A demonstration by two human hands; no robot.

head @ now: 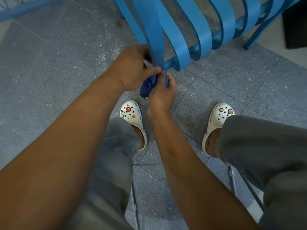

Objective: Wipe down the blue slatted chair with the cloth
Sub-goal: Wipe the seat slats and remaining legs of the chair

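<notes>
While the person sat facing the blue slatted chair, both hands met at the chair's near front edge, where the curved slats loop down around a round blue bar. The left hand lay against the outermost slat, its fingers curled and its thumb stretched out to pinch the top of the cloth just below that slat's lower end. The right hand sat directly under the same slat end, its fingers wrapped round the dark blue cloth, which bunched between the two hands and hung in a wad below the left hand. Whether the cloth actually touched the slat could not be told, since the fingers covered that spot.

Nearer to the camera than the chair, the person's feet rested on the grey speckled floor tiles in white clogs with small charms: the left clog just below the hanging cloth, the right clog well apart to the other side. Grey trouser legs covered the knees. Thin metal legs of the person's own seat showed between the thighs. To the right of the chair stood a dark box-like thing, and beyond the chair's left side another blue frame crossed the upper corner.
</notes>
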